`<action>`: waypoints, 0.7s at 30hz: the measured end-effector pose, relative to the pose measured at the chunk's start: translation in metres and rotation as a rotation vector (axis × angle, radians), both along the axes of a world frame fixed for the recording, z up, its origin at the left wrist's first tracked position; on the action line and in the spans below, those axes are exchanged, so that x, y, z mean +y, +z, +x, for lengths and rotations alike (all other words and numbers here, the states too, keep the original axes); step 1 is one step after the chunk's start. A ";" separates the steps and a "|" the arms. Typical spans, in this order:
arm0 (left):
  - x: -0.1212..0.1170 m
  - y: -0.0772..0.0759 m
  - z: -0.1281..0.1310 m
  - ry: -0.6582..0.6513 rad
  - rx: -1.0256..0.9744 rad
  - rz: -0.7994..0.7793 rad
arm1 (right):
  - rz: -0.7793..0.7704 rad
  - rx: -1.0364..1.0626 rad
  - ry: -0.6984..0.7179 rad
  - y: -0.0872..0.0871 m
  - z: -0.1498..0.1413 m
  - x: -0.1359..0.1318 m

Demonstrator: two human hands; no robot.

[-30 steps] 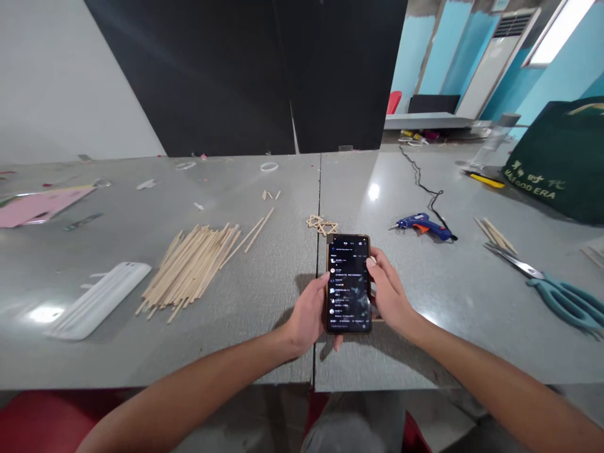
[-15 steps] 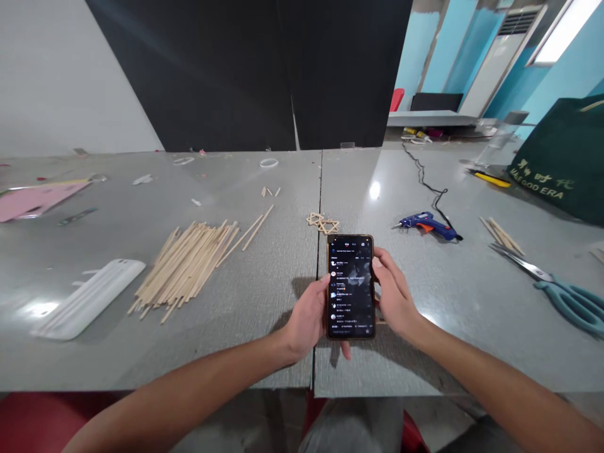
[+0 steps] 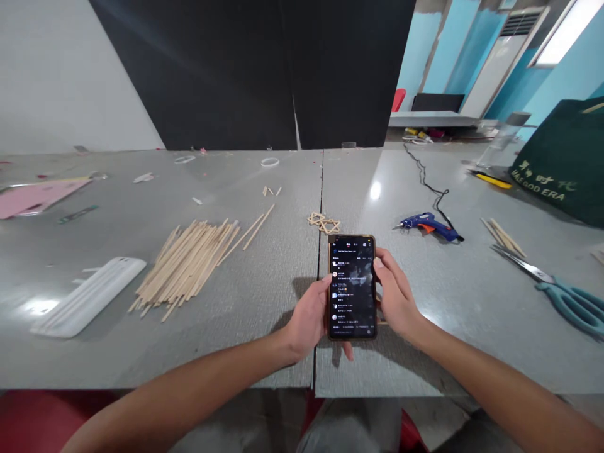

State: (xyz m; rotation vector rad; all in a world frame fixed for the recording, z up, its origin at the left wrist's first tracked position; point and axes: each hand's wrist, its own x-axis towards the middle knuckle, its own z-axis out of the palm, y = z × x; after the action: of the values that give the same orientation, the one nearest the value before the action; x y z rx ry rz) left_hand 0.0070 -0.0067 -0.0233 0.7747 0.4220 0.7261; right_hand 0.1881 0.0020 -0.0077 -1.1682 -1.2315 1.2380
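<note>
A smartphone (image 3: 352, 289) with a dark screen full of small text lines is held upright above the table's front part. My left hand (image 3: 309, 318) grips its left edge, one finger showing below the bottom edge. On the opposite edge, my right hand (image 3: 396, 294) is closed around the phone, thumb at the side. Just beyond the phone lie small star shapes made of sticks (image 3: 329, 225). To the left is a pile of thin wooden sticks (image 3: 186, 267). A blue glue gun (image 3: 427, 224) with an orange trigger rests to the right.
Scissors (image 3: 561, 296) with teal handles lie at the right beside a few sticks (image 3: 506, 238). A yellow utility knife (image 3: 491, 179) is near a dark green bag (image 3: 564, 163). At the left are a white packet (image 3: 89, 299) and pink sheets (image 3: 38, 196). Black panels (image 3: 245, 75) stand behind the table.
The whole view has shifted very slightly. Both hands keep the same hold on the smartphone, and nothing on the table has visibly moved.
</note>
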 end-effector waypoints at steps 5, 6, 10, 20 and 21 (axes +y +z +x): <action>0.001 -0.001 0.000 -0.003 -0.006 -0.010 | -0.018 -0.010 -0.021 0.001 -0.001 0.001; 0.001 -0.002 0.000 -0.008 -0.011 -0.012 | -0.011 -0.015 -0.023 0.001 -0.001 0.001; 0.001 -0.004 -0.001 -0.009 -0.022 -0.011 | 0.021 -0.031 -0.026 -0.002 0.000 0.002; 0.000 -0.001 0.000 -0.008 -0.044 0.000 | 0.019 -0.025 0.000 -0.003 0.001 0.001; 0.000 -0.001 0.000 -0.007 -0.043 -0.002 | 0.017 -0.023 0.003 -0.004 0.001 0.001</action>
State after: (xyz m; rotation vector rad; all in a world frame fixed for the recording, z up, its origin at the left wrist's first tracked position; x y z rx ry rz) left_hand 0.0069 -0.0065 -0.0242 0.7570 0.3808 0.7350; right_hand 0.1894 0.0029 -0.0114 -1.1715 -1.2585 1.2169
